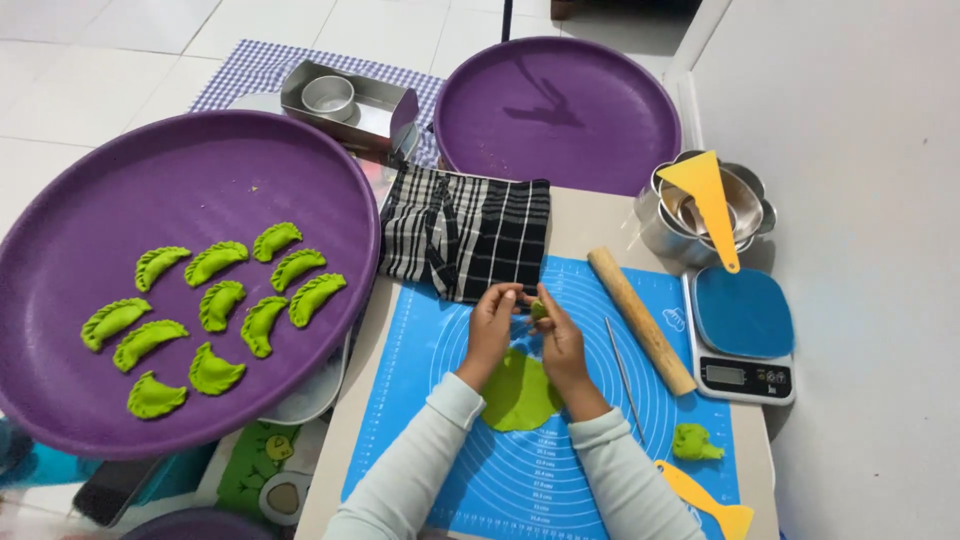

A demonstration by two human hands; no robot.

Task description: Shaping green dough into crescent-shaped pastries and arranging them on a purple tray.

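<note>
Twelve green dumplings [215,305] lie finished on the purple tray [90,190]. Both hands, left hand [492,322] and right hand [560,340], pinch another small dough piece [538,310] closed. A rolled dough sheet [520,392] and a scrap lump [695,442] remain on the blue mat [600,440].

A low pale desk [580,225] carries a blue baking mat [590,420], a folded black-and-white checked cloth [470,232], nested metal bowls [690,225] and a blue-topped kitchen scale [742,335].

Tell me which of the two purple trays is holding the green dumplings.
The big purple tray at left, with green dumplings on it. The other purple tray, at the top, holds none.
</note>
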